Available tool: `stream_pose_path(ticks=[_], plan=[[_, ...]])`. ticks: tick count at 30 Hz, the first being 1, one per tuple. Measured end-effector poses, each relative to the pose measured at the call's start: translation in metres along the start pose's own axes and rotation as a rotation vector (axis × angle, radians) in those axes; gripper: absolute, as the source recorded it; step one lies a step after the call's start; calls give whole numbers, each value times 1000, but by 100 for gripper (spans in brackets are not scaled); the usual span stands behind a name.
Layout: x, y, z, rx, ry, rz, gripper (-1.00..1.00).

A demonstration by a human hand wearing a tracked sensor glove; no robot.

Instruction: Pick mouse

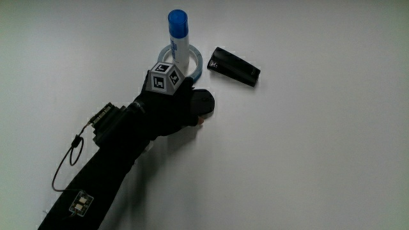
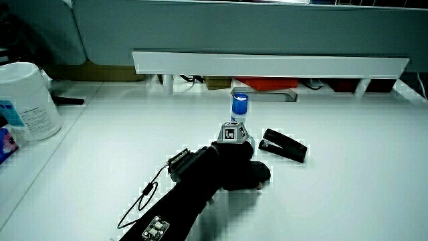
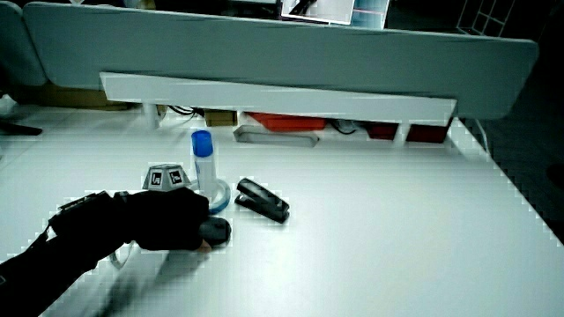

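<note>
A dark mouse [image 1: 206, 102] lies on the white table, close to the blue-capped tube and nearer to the person than it. Most of the mouse is covered by the gloved hand [image 1: 192, 110], whose fingers are curled around it. Only the mouse's rounded end shows past the fingers, in both side views [image 2: 262, 173] [image 3: 217, 231]. The hand [image 2: 234, 164] [image 3: 172, 220] carries its patterned cube on the back. I cannot tell whether the mouse is touching the table or slightly raised.
A white tube with a blue cap [image 1: 177, 35] stands upright inside a pale blue tape ring [image 1: 197, 59], just past the hand. A black stapler [image 1: 234, 66] lies beside the ring. A white canister [image 2: 25, 100] stands at the table's edge. A low partition [image 3: 282, 97] bounds the table.
</note>
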Motion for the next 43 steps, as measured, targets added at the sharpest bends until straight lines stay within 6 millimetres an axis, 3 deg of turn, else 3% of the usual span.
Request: stream_pose_path(ticks=[5, 18, 29, 35, 43], plan=[[3, -1, 0, 13, 31, -2, 100], [3, -8, 6, 69, 28, -55, 100], [37, -61, 42, 126, 61, -170, 100], [55, -88, 52, 162, 80, -231, 100], [86, -115, 42, 207, 182, -333, 100]])
